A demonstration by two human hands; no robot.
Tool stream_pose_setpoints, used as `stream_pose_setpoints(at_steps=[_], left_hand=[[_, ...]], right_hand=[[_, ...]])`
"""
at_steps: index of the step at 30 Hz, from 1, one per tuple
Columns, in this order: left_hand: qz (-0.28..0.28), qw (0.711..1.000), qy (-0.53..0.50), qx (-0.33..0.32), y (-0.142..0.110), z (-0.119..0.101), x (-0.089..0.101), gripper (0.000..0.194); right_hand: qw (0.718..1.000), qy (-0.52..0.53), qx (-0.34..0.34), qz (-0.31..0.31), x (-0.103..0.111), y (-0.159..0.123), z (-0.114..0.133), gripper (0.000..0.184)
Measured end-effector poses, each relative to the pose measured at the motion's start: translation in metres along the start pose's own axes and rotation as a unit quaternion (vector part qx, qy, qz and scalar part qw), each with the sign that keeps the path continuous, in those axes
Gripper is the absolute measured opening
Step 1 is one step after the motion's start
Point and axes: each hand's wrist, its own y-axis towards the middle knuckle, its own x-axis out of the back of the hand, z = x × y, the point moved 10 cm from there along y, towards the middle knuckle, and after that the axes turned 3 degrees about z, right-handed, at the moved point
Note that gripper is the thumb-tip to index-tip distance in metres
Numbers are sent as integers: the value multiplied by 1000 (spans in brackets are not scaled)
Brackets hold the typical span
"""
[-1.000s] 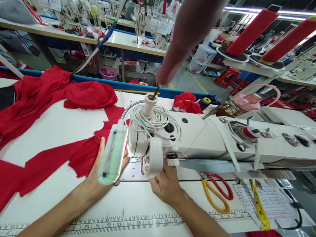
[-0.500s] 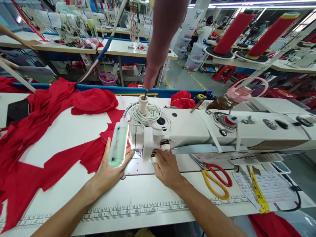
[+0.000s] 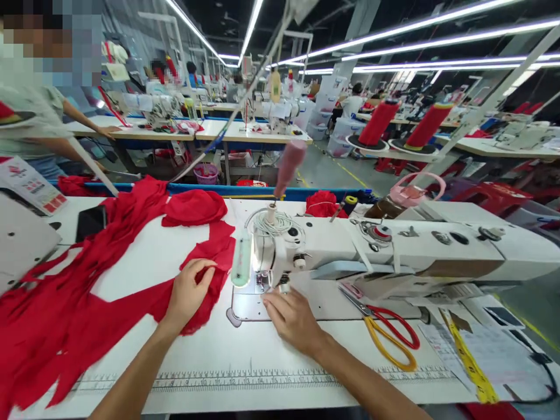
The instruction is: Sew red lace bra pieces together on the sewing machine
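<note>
My left hand (image 3: 189,293) rests on red fabric (image 3: 109,291) just left of the sewing machine's needle area, its fingers curled and pinching the cloth's edge. My right hand (image 3: 292,317) lies on the white table in front of the presser foot (image 3: 283,284), fingers together and reaching toward the needle plate (image 3: 249,303). The white sewing machine (image 3: 394,251) stretches to the right. A green lamp (image 3: 242,261) hangs on its head.
Yellow-handled scissors (image 3: 389,341) and a yellow tape measure (image 3: 470,364) lie right of my hand. A black phone (image 3: 90,222) lies at the back left. Red thread cones (image 3: 378,123) stand behind. A person works at the far left (image 3: 39,122). A printed ruler (image 3: 227,382) runs along the table's front.
The view has pulled back and up. My left hand moved left from beside the lamp onto the red fabric. My right hand drew back slightly from the presser foot.
</note>
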Motion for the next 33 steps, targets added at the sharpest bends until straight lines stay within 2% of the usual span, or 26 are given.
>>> stream_pose_setpoints(at_steps=[2, 5, 7, 8, 9, 10, 13, 16, 18, 19, 20, 21, 23, 24, 25, 26, 28, 30, 31, 32, 33], left_hand=[[-19, 998, -50, 42, -15, 3, 14, 28], [-29, 990, -116, 78, -40, -3, 19, 35], [-31, 981, -163, 98, -54, -8, 21, 33], [-27, 977, -184, 103, -59, -11, 22, 32], [-20, 975, -197, 99, -63, -15, 25, 30], [-10, 977, -197, 83, -65, -22, 28, 27], [29, 993, -110, -24, -70, -51, 42, 19], [26, 992, 6, -121, -76, -73, 63, 20], [17, 991, 52, -123, -74, -74, 81, 21], [29, 992, 65, -103, -69, -71, 87, 22], [61, 993, 75, -73, -62, -66, 89, 25], [115, 988, 88, -45, -54, -61, 85, 29], [251, 958, 137, -13, -40, -55, 65, 35], [312, 934, 173, -19, -34, -55, 51, 35], [347, 912, 217, -39, -27, -57, 37, 33], [354, 894, 267, -67, -20, -60, 24, 29], [291, 888, 343, -97, -7, -65, 2, 24], [221, 898, 369, -95, -12, -66, -22, 22], [155, 908, 373, -109, -20, -71, -30, 25], [118, 919, 351, -137, -34, -76, -43, 29], [112, 928, 313, -169, -50, -79, -58, 32]], right_hand=[[988, 134, -52, 52, -16, 6, 14, 23], [923, 322, -164, 129, -57, 14, 44, 5], [893, 376, -212, 127, -81, 22, 67, 31], [882, 397, -233, 104, -89, 26, 75, 36], [861, 435, -251, 81, -98, 30, 84, 33], [830, 486, -268, 53, -106, 33, 92, 26], [703, 650, -289, 30, -127, 37, 120, 18], [595, 735, -325, 11, -119, 24, 129, 16], [550, 753, -361, 12, -97, 7, 118, 17], [546, 749, -373, 33, -80, -2, 110, 17], [564, 724, -392, 62, -61, -10, 97, 19], [603, 678, -405, 111, -40, -17, 81, 22], [714, 525, -379, 265, -1, -24, 51, 26], [778, 411, -347, 324, 18, -23, 33, 23], [825, 298, -316, 361, 34, -21, 14, 17], [858, 191, -295, 374, 46, -18, -3, 15], [911, -14, -258, 321, 63, -9, -26, 19], [944, -127, -212, 217, 65, -7, -21, 23], [959, -129, -186, 172, 57, -10, -12, 24], [971, -100, -163, 140, 46, -15, -2, 26], [979, -60, -147, 124, 32, -22, 5, 27]])
